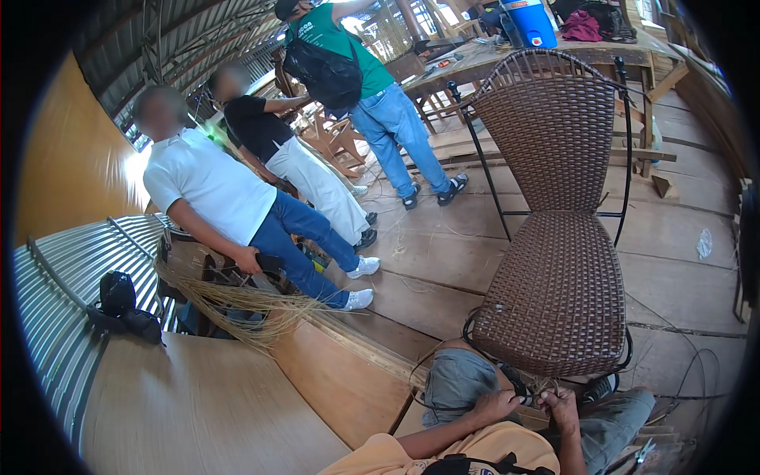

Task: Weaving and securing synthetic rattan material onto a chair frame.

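Observation:
A tall chair [554, 285] with brown woven wicker on its seat and back, on a black metal frame, stands in front of me, its front edge close to my knees. Just below that edge my two hands work close together. My right hand [562, 408] is closed, its fingers pinching thin brown strands [543, 385] under the chair's rim. From the left, my left hand [497, 405] reaches toward the same spot with its fingers curled; what they hold is too small to tell. A thin dark strand [423, 405] loops beside my left knee.
Three people stand at the left and back: one in a white shirt [207, 186], one in black [257, 127], one in green [336, 51]. Long dry strands [237, 309] lie over wooden boards. A workbench [467, 63] holds a blue cooler [530, 24]. Dark cords [697, 356] curl at right.

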Demonstrator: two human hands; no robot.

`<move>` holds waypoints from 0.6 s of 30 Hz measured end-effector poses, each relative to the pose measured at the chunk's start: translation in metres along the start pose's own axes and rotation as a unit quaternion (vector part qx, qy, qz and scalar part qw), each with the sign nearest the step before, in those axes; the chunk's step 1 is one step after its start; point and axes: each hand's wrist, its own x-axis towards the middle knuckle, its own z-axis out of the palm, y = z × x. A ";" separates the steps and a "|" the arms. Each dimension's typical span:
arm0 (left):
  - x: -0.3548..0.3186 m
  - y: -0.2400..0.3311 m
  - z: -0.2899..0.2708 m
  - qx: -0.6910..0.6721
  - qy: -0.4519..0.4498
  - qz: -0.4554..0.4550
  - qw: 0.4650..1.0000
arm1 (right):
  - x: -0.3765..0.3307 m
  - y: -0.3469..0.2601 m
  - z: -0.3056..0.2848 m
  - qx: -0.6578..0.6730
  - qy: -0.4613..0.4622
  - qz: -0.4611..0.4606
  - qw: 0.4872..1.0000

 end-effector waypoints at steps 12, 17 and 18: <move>0.001 0.001 0.006 -0.018 0.018 0.022 0.999 | -0.001 -0.003 -0.002 -0.011 0.003 0.003 1.000; 0.003 -0.006 0.014 -0.009 0.042 0.041 0.998 | -0.002 -0.006 -0.001 -0.005 0.003 0.004 1.000; 0.002 -0.006 0.016 -0.010 0.041 0.040 0.998 | -0.002 -0.007 0.000 -0.005 0.008 0.009 1.000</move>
